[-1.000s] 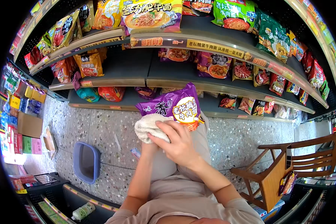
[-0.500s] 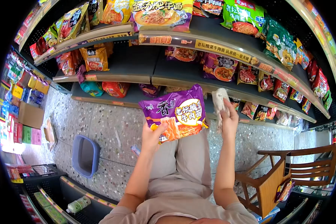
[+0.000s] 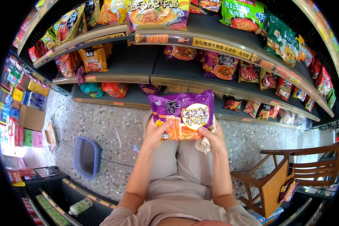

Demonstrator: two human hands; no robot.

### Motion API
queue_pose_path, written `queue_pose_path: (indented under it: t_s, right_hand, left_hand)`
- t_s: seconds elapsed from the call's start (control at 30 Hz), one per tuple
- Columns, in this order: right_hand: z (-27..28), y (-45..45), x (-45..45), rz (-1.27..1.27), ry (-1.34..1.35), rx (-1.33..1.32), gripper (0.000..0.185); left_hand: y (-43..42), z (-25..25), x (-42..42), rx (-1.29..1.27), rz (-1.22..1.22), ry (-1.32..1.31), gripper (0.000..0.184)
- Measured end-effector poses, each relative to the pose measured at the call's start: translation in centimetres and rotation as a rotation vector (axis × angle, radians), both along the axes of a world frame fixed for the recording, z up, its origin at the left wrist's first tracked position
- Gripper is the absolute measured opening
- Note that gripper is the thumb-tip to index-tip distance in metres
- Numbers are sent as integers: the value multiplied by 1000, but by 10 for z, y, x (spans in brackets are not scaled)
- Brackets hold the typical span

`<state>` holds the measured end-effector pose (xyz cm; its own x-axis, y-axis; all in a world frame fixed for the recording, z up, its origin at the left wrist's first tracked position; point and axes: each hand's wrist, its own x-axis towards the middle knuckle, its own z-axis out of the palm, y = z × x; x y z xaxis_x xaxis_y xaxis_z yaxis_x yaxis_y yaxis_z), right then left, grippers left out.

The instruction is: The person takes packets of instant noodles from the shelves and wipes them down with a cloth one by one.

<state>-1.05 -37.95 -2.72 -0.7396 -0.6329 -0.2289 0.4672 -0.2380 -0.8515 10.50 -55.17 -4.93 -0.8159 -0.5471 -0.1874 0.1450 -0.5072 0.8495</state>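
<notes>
Gripping the purple noodle packet (image 3: pixel 182 109) at the centre of the head view, the left hand (image 3: pixel 154 133) is closed on its lower left edge; the right hand (image 3: pixel 214 139) pinches its lower right corner, a pale cloth (image 3: pixel 203 145) bunched there too; stocked shelves (image 3: pixel 132 62) span the upper frame; a blue bin (image 3: pixel 77 156) stands lower left, a wooden chair (image 3: pixel 274 186) lower right.

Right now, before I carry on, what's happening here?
A person is holding up a purple noodle packet in front of the shelves. The left hand grips its lower left part, the right hand its lower right. The right hand also has a pale cloth, partly hidden behind the packet. A blue bin stands off left, a wooden chair off right.
</notes>
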Motion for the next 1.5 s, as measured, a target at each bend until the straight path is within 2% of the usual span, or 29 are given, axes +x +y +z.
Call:
queue_pose_path:
  t_s: [0.07, 0.1, 0.2, 0.23, 0.33, 0.37, 0.5, 0.6, 0.7, 0.8, 0.83, 0.97, 1.1, 1.2, 1.3, 1.37, 1.43, 1.5]
  right_hand:
    - [-5, -1, 1, -64, 37, 11, 58]
    - [-3, -3, 4, -121, 77, 7, 53]
    - [9, -12, 8, -237, 287, 89, 48]
    - [15, -13, 11, -244, 380, 157, 49]
    - [23, -19, 17, -376, 1138, 538, 54]
    - [20, -24, 24, -384, 1131, 546, 57]
    - [19, -36, 44, -282, 1381, 639, 65]
    - [13, -36, 63, -128, 1429, 603, 72]
    - [10, -38, 73, 23, 1425, 495, 67]
    - [4, -38, 74, 69, 1419, 444, 63]
    - [0, -38, 72, 70, 1399, 437, 52]
    - [5, -30, 57, 22, 1253, 439, 45]
    - [8, -31, 42, -263, 1279, 497, 48]
    - [15, -38, 37, -141, 1551, 477, 51]
    - [21, -51, 48, 63, 1665, 407, 43]
    - [17, -58, 53, 115, 1735, 410, 37]
    - [15, -62, 48, 79, 1713, 445, 38]
    - [15, -66, 39, 41, 1699, 474, 39]
  left_hand:
    - [1, -1, -8, -108, 46, -3, 47]
    - [6, 2, -14, -227, 130, 15, 58]
    - [15, 1, -16, -635, 342, -179, 68]
    - [19, 4, -14, -647, 289, -160, 66]
    - [32, 13, -13, -424, 37, 45, 77]
    - [41, 19, -17, -255, 24, 213, 83]
    - [38, 16, -17, -223, 118, 278, 89]
    - [27, -1, -4, -146, 93, 205, 84]
    - [15, -18, 12, -3, 46, 160, 74]
    - [10, -36, 16, 145, 38, 221, 74]
    - [10, -38, 16, 201, 47, 246, 75]
    - [10, -37, 15, 296, 10, 208, 52]
    - [9, -30, 14, 249, -39, 157, 51]
    - [11, -26, 10, 208, -66, 179, 54]
    - [12, -86, 14, 23, -6, 84, 53]
    - [13, -93, 15, 5, 8, 64, 51]
    - [18, -63, 16, 94, 27, 129, 49]
    - [14, -52, 18, 85, -57, 123, 47]
